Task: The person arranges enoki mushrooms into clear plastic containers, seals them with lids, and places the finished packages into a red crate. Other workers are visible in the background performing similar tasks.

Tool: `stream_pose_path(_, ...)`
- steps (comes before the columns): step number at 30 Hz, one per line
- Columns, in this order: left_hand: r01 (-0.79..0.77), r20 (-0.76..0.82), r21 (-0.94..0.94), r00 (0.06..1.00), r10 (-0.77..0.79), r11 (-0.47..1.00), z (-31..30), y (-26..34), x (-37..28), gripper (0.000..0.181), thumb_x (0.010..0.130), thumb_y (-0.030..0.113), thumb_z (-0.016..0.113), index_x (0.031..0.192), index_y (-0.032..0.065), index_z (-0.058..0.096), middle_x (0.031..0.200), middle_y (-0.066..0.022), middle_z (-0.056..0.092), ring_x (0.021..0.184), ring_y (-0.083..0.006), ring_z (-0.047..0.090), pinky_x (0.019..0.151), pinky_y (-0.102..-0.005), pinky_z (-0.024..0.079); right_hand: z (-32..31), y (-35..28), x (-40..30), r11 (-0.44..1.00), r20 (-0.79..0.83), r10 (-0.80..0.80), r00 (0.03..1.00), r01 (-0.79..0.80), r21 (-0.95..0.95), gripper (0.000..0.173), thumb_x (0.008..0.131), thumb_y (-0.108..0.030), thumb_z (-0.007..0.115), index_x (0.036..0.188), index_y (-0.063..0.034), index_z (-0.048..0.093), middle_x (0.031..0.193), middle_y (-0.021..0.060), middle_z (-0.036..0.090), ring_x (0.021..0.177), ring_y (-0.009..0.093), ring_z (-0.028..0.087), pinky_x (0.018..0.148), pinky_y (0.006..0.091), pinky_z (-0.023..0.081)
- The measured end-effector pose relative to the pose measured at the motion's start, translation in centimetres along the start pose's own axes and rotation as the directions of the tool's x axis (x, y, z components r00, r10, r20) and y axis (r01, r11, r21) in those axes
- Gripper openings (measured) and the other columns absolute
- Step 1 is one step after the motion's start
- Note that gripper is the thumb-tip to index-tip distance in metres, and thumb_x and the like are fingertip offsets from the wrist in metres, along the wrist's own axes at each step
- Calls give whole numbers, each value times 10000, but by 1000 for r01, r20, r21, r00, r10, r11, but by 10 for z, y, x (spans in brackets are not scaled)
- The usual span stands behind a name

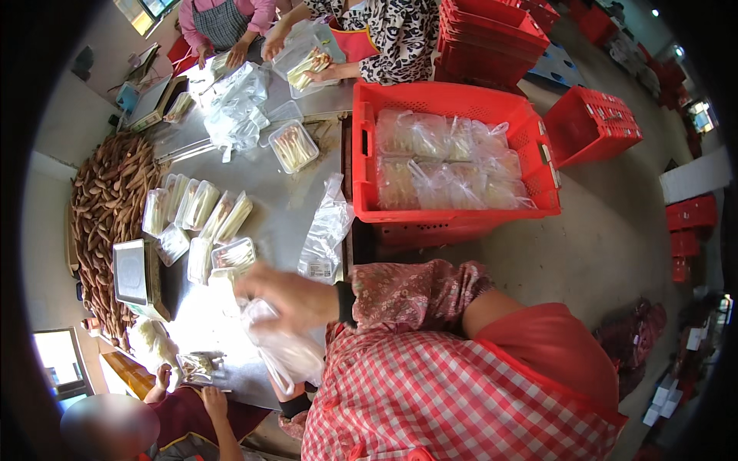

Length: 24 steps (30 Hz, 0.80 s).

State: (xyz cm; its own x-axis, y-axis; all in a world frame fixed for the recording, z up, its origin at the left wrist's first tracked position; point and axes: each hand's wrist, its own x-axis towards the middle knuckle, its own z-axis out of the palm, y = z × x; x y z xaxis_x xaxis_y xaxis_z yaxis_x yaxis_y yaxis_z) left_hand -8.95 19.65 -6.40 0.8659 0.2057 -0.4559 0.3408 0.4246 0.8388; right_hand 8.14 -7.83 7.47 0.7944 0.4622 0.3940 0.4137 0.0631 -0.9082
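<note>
My right hand (294,299), blurred, reaches over the metal table and grips the top of a thin plastic bag (297,357). Below it, my left hand (281,387) is mostly hidden behind the bag; only part near the black cuff shows. Just beyond my right hand stand clear plastic trays packed with pale stalks (233,254), several of them on edge. A flattened clear bag with a printed label (326,230) lies along the table edge. Nearby, a red crate (455,216) holds several tied clear bags (450,184) of pale stalks.
A heap of brown tubers (112,219) lies past a scale (131,271). Another filled tray (293,146) sits near loose bags (236,109). Co-workers' hands handle stalks (308,69) at the top and a tray (196,367) at lower left. Red crates (490,34) are stacked behind.
</note>
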Motion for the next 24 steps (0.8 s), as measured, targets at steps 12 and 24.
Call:
stream_pose_path(12,-154,358,338,933,24,929,223,57,22,569,1035,338,511,1497,47,353,1318,-130,546,1255,-262,523,1002,-381,450,-116,93,-130,549,-194,692,695,-332,767,364,1002,-222,585,1315,-36,565,1165,32,639,1066,136,611,926,318,512)
stream_pose_path(24,111,247,350,947,-206,930,184,53,45,409,1016,288,547,1341,39,533,1142,-93,660,1032,-188,645,896,-318,496,-543,279,-383,272,-941,110,320,-920,-282,561,927,-358,585,1373,-33,490,1237,244,617,1142,376,607,957,417,478)
